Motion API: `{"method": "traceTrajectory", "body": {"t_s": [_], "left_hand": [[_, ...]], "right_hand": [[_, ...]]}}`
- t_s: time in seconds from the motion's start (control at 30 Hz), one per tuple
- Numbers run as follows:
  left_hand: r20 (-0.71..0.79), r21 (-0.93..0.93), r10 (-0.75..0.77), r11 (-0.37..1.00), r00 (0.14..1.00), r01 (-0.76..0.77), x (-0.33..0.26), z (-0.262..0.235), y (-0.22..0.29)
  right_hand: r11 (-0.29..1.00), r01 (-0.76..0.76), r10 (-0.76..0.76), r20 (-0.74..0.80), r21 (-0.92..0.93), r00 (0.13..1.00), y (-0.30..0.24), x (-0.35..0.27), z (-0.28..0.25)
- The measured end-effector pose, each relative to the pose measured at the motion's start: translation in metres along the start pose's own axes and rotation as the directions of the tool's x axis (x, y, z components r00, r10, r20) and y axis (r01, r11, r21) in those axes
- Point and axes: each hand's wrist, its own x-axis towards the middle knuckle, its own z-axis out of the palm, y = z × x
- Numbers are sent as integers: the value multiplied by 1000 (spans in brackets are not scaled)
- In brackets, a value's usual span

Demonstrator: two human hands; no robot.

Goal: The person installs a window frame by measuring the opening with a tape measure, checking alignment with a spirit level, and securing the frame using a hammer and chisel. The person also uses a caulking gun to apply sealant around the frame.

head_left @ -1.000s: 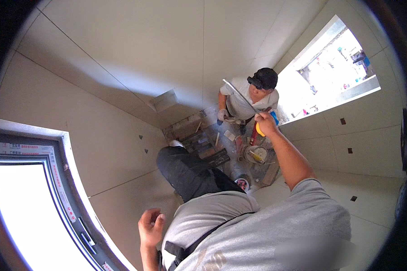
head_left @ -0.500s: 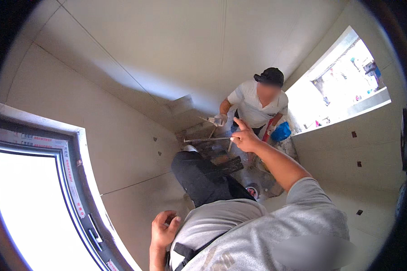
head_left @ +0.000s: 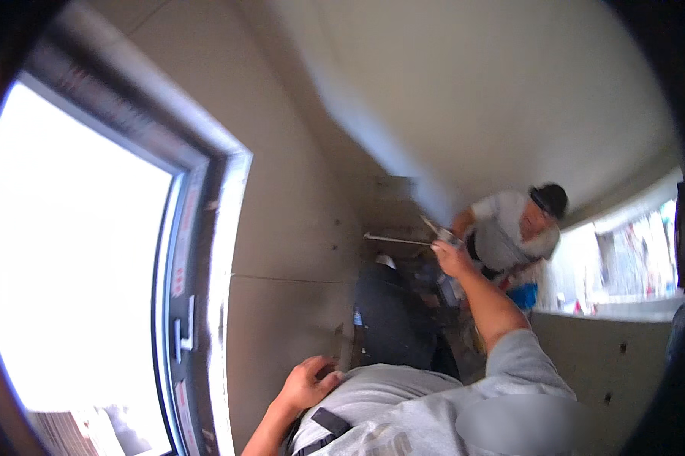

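Observation:
My right hand (head_left: pixel 452 259) is stretched out in front of me, its fingers smeared by motion. It overlaps a pale, pointed tool (head_left: pixel 438 228) beside the hand of a co-worker (head_left: pixel 509 228) in a white shirt and black cap. Whether I touch or grip that tool cannot be made out. My left hand (head_left: pixel 312 381) rests by my waist against my grey shirt, fingers loosely curled with the thumb apart, holding nothing. A thin whitish rod (head_left: pixel 395 239) lies across the area just left of my right hand.
A window (head_left: pixel 181 327) with a grey frame and handle stands on my left. A blue plastic thing (head_left: pixel 522 295) is beside the co-worker. Bright light enters through an opening (head_left: pixel 623 258) at the right. Large pale wall panels (head_left: pixel 297 228) surround us.
The view has swung, so the co-worker and opening sit farther right and the window fills more of the left. My right hand has come closer to the co-worker's tool. My left stays by my waist.

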Motion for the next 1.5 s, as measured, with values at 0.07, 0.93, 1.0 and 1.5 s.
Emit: {"method": "traceTrajectory", "body": {"t_s": [0.07,0.93,1.0,1.5], "left_hand": [[-7,5,35,999,999,-35,-1,-2,-9],[-652,-484,159,665,741,-569,-52,-152,140],[-707,-400,35,805,707,-439,-55,-200,122],[-938,-268,-60,749,341,-606,-92,-532,49]], "right_hand": [[999,-45,45,15,16,999,-14,7,-8],[658,-170,-426,548,734,720,-559,119,-333],[903,45,-219,367,428,904,-618,151,-384],[623,609,-700,-4,-491,714,-891,423,-502]]}}
